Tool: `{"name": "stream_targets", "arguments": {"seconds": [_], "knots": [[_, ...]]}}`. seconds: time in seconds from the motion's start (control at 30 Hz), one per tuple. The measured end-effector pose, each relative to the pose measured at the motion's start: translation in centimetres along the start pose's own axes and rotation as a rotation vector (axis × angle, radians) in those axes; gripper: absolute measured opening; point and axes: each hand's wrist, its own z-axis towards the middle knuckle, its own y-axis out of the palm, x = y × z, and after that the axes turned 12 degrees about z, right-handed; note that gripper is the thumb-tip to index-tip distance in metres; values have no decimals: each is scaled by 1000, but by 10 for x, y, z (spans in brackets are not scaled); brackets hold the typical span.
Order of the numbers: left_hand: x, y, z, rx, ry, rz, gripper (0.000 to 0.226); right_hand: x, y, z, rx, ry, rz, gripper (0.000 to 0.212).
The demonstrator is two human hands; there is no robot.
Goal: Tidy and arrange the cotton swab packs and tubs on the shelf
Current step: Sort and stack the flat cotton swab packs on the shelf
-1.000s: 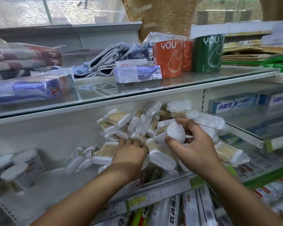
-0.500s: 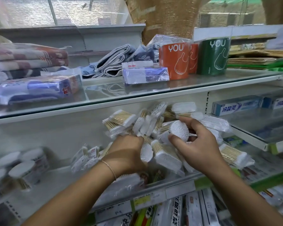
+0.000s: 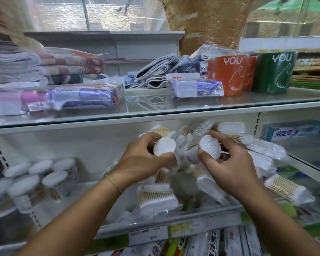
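My left hand (image 3: 142, 159) grips a cotton swab pack (image 3: 164, 146) by its sides, its white tip end facing me. My right hand (image 3: 231, 167) holds a second cotton swab pack (image 3: 210, 146), also end-on. Both are raised in front of a loose heap of clear-wrapped swab packs (image 3: 266, 150) on the middle shelf (image 3: 155, 228). One flat pack (image 3: 157, 199) lies below my left wrist, another pack (image 3: 286, 189) at the right. Several round swab tubs (image 3: 52, 180) with white lids stand at the shelf's left end.
A glass shelf (image 3: 155, 106) above carries folded towels (image 3: 44, 67), wrapped packs (image 3: 196, 88), orange rolls (image 3: 229, 74) and a green roll (image 3: 273, 72). Toothpaste boxes (image 3: 292, 131) sit on a glass shelf to the right. Boxed goods fill the shelf below.
My left hand has lifted out of the heap with a swab pack in it. My right hand has kept its pack and shifted slightly. The view has tilted up and left.
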Motion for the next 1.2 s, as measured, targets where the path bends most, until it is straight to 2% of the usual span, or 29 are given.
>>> {"name": "stream_targets", "arguments": {"seconds": [0.1,0.27,0.4,0.77,1.03,1.2], "knots": [[-8,-13,-9,41,-9,-32,47,-7,17,1,-14,-51,5,62],[-33,-43,-29,136,-49,97,43,-30,60,-3,-69,-95,26,56],[-56,-69,-46,229,-88,156,44,-42,99,-11,-165,-105,55,45],[-136,-144,-104,352,-251,338,45,-69,222,-44,-412,-91,109,44],[-189,-197,-143,332,-387,454,48,-87,298,-85,-567,-40,88,40],[-221,-215,-165,291,-454,515,55,-98,332,-105,-655,-19,-44,60]]}}
